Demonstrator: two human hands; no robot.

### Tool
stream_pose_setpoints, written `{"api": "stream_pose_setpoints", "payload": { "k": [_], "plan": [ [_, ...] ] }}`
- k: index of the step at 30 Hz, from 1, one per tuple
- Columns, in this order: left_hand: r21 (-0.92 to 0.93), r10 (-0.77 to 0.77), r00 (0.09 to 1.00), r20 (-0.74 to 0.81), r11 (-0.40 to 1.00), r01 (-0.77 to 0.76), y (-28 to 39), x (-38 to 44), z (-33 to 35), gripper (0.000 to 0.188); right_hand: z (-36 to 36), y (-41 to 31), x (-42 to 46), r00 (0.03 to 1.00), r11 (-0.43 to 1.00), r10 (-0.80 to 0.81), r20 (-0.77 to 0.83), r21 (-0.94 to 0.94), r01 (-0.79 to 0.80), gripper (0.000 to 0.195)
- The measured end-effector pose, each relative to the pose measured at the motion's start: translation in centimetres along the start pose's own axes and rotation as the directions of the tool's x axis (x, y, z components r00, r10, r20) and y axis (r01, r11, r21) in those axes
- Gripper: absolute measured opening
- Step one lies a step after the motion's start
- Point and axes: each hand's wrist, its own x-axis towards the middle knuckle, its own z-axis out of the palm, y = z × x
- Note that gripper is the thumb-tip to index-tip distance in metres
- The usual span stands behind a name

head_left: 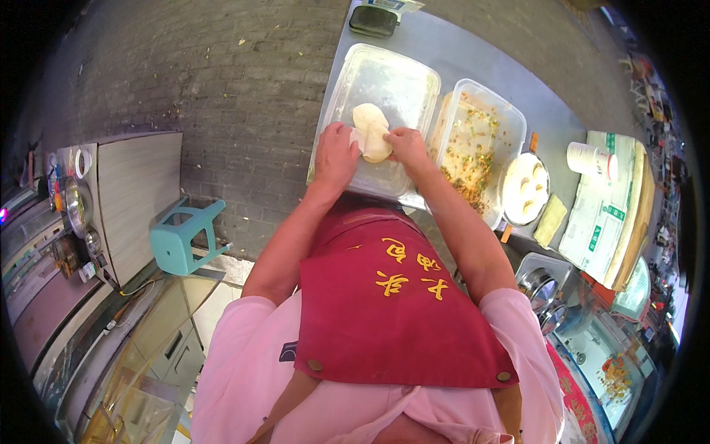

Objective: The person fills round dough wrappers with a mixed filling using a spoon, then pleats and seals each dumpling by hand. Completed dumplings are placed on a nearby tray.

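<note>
A soft piece of pale dough is stretched between my two hands, over a clear plastic box dusted with white. Its far part is a rounded lobe; I cannot tell if that is a separate piece. My left hand grips the near left edge, where a thin whitish flap shows by the thumb. With fingertips pinched, my right hand holds the right edge. Beside my right forearm stands a clear plastic tub with chopped vegetable filling smeared along its inside.
Right of the tub are a round pan with several pale dough pieces, a folded cloth and stacked paper cups beside a printed package. A black case lies at the table's far end. On the left stands a teal plastic stool.
</note>
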Motion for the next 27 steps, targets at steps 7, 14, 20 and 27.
{"api": "stream_pose_setpoints", "payload": {
  "k": [7,14,20,27],
  "plan": [
    [-0.207,-0.205,0.952,0.227,0.945,0.252,-0.2,0.7,3.3,0.032,1.2,2.3,-3.8,0.996,0.981,0.029,0.081,0.189,-0.044,0.015],
    [0.016,-0.239,0.895,0.377,0.968,0.252,1.2,2.8,2.8,0.037,3.5,2.7,-5.5,0.961,0.936,-0.233,0.147,-0.235,0.262,0.022],
    [0.095,-0.113,0.927,0.358,0.992,0.084,0.9,2.8,3.1,0.025,2.4,1.6,-7.0,0.956,0.866,-0.260,0.138,-0.403,0.294,0.024],
    [-0.070,0.056,0.979,0.196,0.997,-0.043,1.0,0.7,3.0,0.024,-3.2,1.2,-2.5,0.943,0.935,-0.311,-0.122,-0.218,0.280,0.025]
  ]
}}
